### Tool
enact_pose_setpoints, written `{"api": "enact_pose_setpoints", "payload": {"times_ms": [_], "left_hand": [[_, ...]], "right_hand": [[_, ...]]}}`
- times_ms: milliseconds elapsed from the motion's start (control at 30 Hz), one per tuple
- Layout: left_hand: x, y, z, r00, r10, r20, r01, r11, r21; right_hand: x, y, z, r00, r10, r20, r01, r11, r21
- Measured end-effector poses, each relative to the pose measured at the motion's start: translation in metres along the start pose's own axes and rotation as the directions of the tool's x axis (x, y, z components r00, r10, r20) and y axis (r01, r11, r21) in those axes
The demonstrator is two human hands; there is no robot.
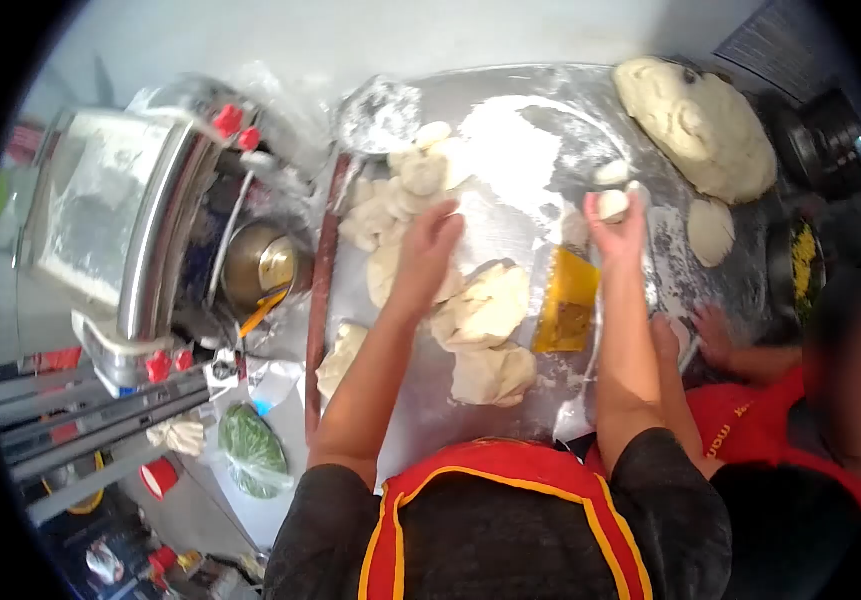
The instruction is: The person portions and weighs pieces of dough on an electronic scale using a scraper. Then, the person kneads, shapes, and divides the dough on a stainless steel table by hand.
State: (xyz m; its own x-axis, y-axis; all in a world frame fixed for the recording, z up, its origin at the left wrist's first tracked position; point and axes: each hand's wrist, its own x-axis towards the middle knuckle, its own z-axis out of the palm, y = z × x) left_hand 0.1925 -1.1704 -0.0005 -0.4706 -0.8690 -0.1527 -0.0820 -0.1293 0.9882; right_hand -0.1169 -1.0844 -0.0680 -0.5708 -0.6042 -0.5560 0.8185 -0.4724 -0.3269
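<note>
On the floured metal worktop [391, 350], my right hand [619, 235] is closed around a small piece of dough [613, 206]. Just beyond it lies another small dough piece [613, 172]. My left hand [438, 238] is held over the worktop with its fingers stretched out and nothing in them. Beside and partly behind that hand is a cluster of flattened dough pieces [376, 212]. Larger dough slabs [486, 305] spread between my forearms. A yellow dough scraper [569, 300] lies next to my right forearm. Loose white flour [511, 145] covers the far middle.
A big dough mass [696, 125] sits at the far right, near a black container [831, 145] and a bowl with yellow and green food [804, 265]. A co-worker's hand [716, 335] rests at the right. Leftward stand a dough-rolling machine [146, 215] and a metal pot [241, 265].
</note>
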Motion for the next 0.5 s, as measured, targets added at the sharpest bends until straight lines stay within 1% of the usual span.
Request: {"api": "enact_pose_setpoints", "payload": {"times_ms": [33,67,100,133,167,200,233,267,300,333,367,433,467,500], "left_hand": [[-0.003,-0.024,-0.024,0.988,0.029,-0.152,-0.016,0.996,0.086],[-0.006,-0.047,-0.049,0.953,0.071,-0.296,-0.020,0.985,0.173],[-0.010,-0.066,-0.073,0.913,0.098,-0.395,0.029,0.953,0.302],[-0.013,-0.064,-0.087,0.893,0.102,-0.439,0.072,0.930,0.361],[-0.018,-0.064,-0.097,0.872,0.104,-0.478,0.120,0.902,0.416],[-0.016,-0.076,-0.104,0.871,0.023,-0.491,0.163,0.929,0.332],[-0.005,-0.094,-0.109,0.866,-0.055,-0.497,0.200,0.949,0.244],[0.006,-0.103,-0.112,0.859,-0.127,-0.495,0.230,0.961,0.154],[0.013,-0.097,-0.109,0.839,-0.176,-0.514,0.234,0.971,0.048],[0.019,-0.087,-0.101,0.819,-0.228,-0.527,0.233,0.971,-0.058],[0.026,-0.080,-0.094,0.798,-0.278,-0.534,0.226,0.960,-0.162],[0.048,-0.091,-0.086,0.740,-0.236,-0.630,0.237,0.968,-0.084],[0.057,-0.099,-0.088,0.708,-0.213,-0.673,0.247,0.968,-0.046],[0.065,-0.103,-0.094,0.710,-0.326,-0.624,0.273,0.944,-0.182]], "right_hand": [[-0.002,-0.003,0.010,0.999,-0.052,0.006,0.052,0.999,-0.003],[-0.015,0.007,0.032,0.991,-0.055,-0.123,0.053,0.998,-0.020],[-0.028,0.018,0.045,0.965,-0.065,-0.255,0.056,0.998,-0.042],[-0.021,0.038,0.036,0.970,-0.076,-0.230,0.039,0.986,-0.160],[-0.021,0.061,0.021,1.000,-0.013,0.007,0.015,0.935,-0.354],[-0.038,0.089,0.026,0.996,0.072,0.052,-0.035,0.857,-0.514],[-0.036,0.121,0.015,0.976,0.145,0.162,-0.004,0.757,-0.654],[-0.061,0.143,0.035,0.967,0.227,0.120,-0.054,0.637,-0.769],[-0.068,0.163,0.045,0.953,0.278,0.117,-0.061,0.560,-0.826],[-0.064,0.184,0.050,0.970,0.238,0.058,-0.067,0.487,-0.871],[-0.056,0.196,0.055,0.974,0.225,-0.008,-0.123,0.504,-0.855],[-0.038,0.219,0.065,0.970,0.203,-0.136,-0.227,0.542,-0.809],[-0.025,0.232,0.061,0.978,0.171,-0.118,-0.197,0.586,-0.786],[-0.024,0.241,0.067,0.977,0.175,-0.120,-0.201,0.595,-0.778]]}}
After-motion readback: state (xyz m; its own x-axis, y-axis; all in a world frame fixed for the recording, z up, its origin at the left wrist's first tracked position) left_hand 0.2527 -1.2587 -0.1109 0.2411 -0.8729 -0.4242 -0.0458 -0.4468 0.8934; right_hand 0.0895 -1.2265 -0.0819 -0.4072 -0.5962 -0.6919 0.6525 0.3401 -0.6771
